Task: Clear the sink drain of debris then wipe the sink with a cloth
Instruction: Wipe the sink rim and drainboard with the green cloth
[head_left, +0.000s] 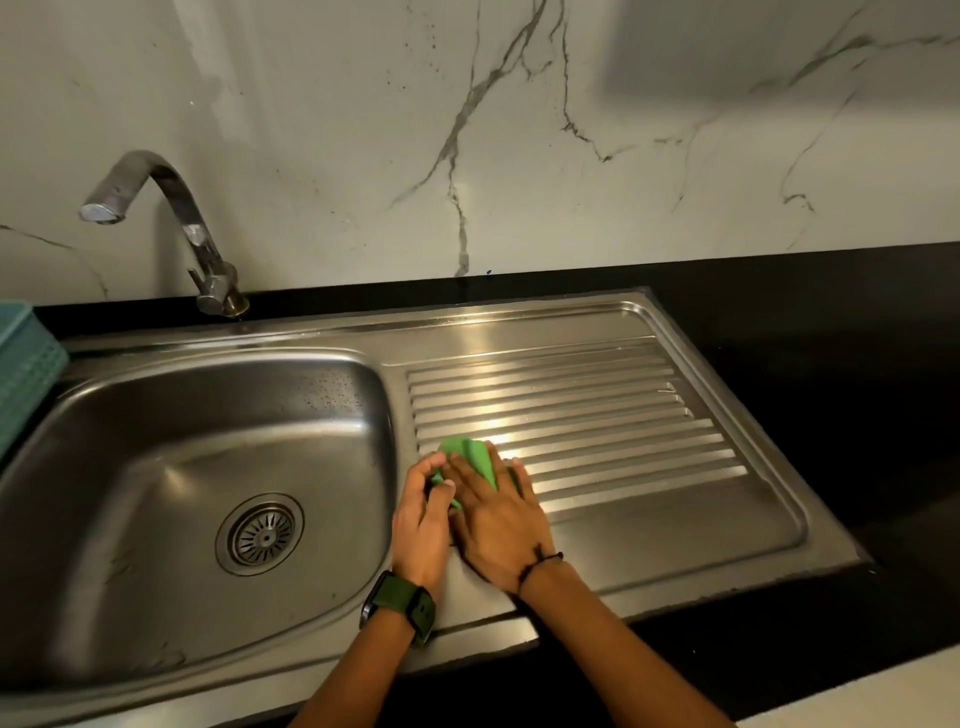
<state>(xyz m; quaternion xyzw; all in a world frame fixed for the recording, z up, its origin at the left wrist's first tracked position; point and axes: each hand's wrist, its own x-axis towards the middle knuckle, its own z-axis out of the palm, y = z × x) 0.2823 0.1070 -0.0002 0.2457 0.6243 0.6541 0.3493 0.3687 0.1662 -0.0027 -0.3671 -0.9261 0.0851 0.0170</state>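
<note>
Hands meet on the green cloth (470, 457), which lies on the ribbed draining board (597, 415) just beside the sink bowl (208, 441). The left hand (422, 525) curls its fingers round the cloth's edge; the right hand (498, 525) presses flat, fingers spread. I think long, firm strokes along the ribs would work best. The drain (260, 533) looks clean. No words show anywhere.

no text, label, brand or number can be read anywhere.
</note>
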